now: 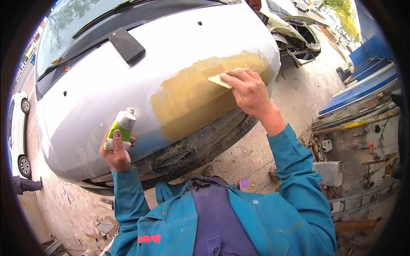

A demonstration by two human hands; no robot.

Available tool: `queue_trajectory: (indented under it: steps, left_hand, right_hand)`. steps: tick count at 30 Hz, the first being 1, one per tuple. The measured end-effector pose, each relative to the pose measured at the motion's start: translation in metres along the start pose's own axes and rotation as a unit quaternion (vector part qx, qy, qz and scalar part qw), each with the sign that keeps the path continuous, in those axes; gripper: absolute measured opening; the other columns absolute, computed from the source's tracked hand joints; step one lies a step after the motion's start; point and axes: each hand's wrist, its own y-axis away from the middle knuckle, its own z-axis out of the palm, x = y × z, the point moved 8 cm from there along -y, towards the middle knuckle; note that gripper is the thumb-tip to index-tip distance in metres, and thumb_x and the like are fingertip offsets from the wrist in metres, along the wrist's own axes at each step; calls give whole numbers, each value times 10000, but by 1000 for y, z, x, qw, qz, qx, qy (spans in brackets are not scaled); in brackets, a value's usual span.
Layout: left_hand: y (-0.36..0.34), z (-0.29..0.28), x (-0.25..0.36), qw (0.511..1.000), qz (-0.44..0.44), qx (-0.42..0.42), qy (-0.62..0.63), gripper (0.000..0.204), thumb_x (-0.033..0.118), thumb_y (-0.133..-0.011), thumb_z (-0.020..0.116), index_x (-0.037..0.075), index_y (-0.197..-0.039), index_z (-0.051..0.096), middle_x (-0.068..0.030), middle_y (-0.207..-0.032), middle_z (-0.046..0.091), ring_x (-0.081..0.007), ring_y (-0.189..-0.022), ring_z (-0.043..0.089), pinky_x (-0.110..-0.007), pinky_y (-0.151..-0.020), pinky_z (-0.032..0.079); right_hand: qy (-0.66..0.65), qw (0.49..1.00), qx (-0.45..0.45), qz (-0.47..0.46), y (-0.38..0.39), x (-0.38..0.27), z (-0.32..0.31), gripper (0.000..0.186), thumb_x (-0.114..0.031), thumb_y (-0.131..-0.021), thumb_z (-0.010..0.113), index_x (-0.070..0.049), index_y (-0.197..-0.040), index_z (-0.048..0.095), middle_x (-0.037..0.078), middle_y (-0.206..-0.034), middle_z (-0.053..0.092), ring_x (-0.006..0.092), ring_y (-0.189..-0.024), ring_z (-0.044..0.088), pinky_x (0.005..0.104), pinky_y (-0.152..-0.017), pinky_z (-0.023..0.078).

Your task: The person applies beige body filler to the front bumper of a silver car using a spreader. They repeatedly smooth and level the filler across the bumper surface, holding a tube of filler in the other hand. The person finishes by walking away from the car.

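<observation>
My left hand (115,151) grips a white-and-green tube (121,126), held upright over the lower left of a silver car's hood (85,102). My right hand (250,96) pinches a thin pale spreader (218,80) against a broad patch of yellowish-tan filler (179,98) on the hood's right side. A blue-grey area shows along the patch's lower left edge. A flat black piece (126,44) lies near the windscreen. Below the hood is the dusty dark front grille (200,149).
A damaged white car (290,25) stands beyond the hood; another white car (23,132) is at left. At right are stacked blue panels (354,91), metal pieces and clutter on the ground. Another person's dark-clad leg (30,185) shows at the left edge.
</observation>
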Motion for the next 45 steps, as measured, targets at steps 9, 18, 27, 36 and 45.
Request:
queue_trajectory:
  steps: [9, 18, 27, 36, 45]
  left_hand:
    - [1, 0, 1, 1000, -7, -17, 8, 522, 314, -1203, 732, -114, -1499, 706, -176, -973, 823, -225, -794, 799, -330, -677, 623]
    - [-2, 3, 1, 1000, -1, -16, 27, 518, 316, -1201, 735, -114, -1489, 711, -180, -978, 827, -228, -780, 799, -337, -670, 625]
    - [26, 39, 19, 983, -94, -44, 152, 526, 408, -1183, 744, -104, -1305, 755, -186, -906, 810, -257, -676, 775, -372, -590, 596]
    - [63, 90, 39, 954, -133, -173, 208, 617, 385, -1172, 773, -144, -1484, 712, -221, -1157, 848, -270, -872, 827, -389, -732, 691]
    - [71, 91, 44, 950, -135, -201, 200, 568, 343, -1183, 759, -142, -1476, 719, -210, -1161, 851, -261, -867, 829, -361, -739, 680]
  right_hand:
    - [4, 999, -40, -11, -23, 6, 23, 443, -14, -974, 713, -123, -1380, 853, 84, -1360, 819, 320, -1291, 737, 483, -1116, 566]
    - [-1, 997, -77, -9, 40, -14, -5, 424, -2, -929, 757, -114, -1325, 856, 83, -1294, 826, 315, -1250, 747, 467, -1088, 573]
    - [-349, 919, -40, 179, 48, -62, -26, 347, 49, -1090, 668, -10, -1395, 822, 160, -1302, 837, 325, -1218, 788, 414, -1085, 613]
    - [-583, 767, -99, 250, 40, -117, -3, 346, 11, -1164, 612, 41, -1479, 752, 42, -1216, 801, 89, -1089, 669, 280, -982, 563]
    - [-606, 738, -136, 263, 44, -123, 3, 408, 31, -1133, 599, 58, -1520, 726, 75, -1321, 818, 118, -1191, 701, 309, -1068, 581]
